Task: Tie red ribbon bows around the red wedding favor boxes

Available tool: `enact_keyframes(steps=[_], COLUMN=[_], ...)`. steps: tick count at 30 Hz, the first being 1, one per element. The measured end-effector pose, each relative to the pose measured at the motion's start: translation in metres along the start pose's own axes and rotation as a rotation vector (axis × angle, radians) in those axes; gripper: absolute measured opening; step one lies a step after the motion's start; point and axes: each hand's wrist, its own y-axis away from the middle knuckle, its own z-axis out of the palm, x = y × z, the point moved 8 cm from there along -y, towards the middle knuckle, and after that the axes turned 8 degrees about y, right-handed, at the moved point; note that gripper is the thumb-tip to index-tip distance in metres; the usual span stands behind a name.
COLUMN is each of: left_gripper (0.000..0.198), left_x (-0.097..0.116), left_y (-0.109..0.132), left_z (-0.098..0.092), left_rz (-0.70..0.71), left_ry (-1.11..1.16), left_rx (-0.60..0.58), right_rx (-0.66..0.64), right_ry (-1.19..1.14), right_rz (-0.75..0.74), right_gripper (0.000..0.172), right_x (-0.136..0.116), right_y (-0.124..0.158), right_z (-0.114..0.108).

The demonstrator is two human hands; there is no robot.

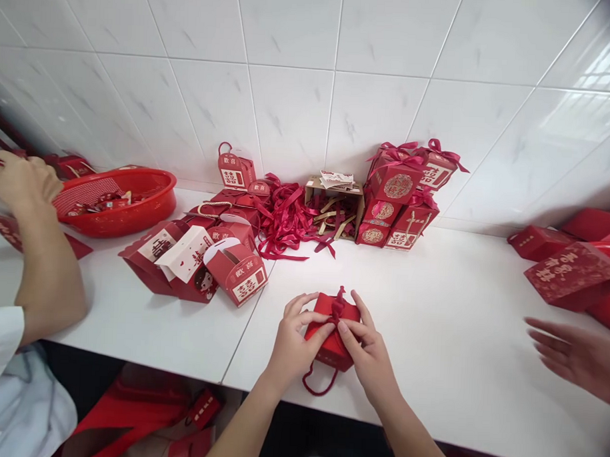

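Note:
A small red gift box (343, 353) sits on the white table in front of me, with a dark red cord handle (319, 391) hanging toward the near edge. Across its top runs a dark red ribbon (338, 308), gathered in the middle. My left hand (298, 335) pinches the ribbon from the left, thumb and fingers pressed together. From the other side my right hand (368, 344) pinches it as well, its index finger stretched along the box's far side. The exact shape of the knot is hidden by my fingertips.
Several red boxes (243, 273) stand at the left, beside a heap of ribbons (288, 214). An open carton (359, 217) and stacked ribboned boxes (399, 185) line the wall. A red basket (161, 183) sits farther left. A co-worker's arm (48, 259) and another person's hand (575, 358) flank me.

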Motion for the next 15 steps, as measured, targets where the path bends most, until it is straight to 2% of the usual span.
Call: enact_keyframes(steps=[3, 6, 9, 15], left_gripper=[0.009, 0.009, 0.008, 0.008], left_x=[-0.003, -0.002, 0.004, 0.023], left_y=[-0.004, -0.009, -0.012, -0.02], left_z=[-0.002, -0.003, -0.002, -0.003], left_rz=[-0.067, -0.076, -0.055, 0.04], left_ry=[0.034, 0.028, 0.014, -0.103], left_rx=[-0.027, -0.109, -0.228, -0.36], right_rx=[-0.009, 0.027, 0.098, -0.1], right_ry=[0.022, 0.056, 0.132, 0.227], right_rz=[0.001, -0.018, -0.092, -0.169], right_gripper=[0.041, 0.043, 0.032, 0.024], right_x=[0.002, 0.005, 0.002, -0.002], right_y=[0.005, 0.006, -0.003, -0.029], right_z=[-0.004, -0.017, -0.034, -0.034])
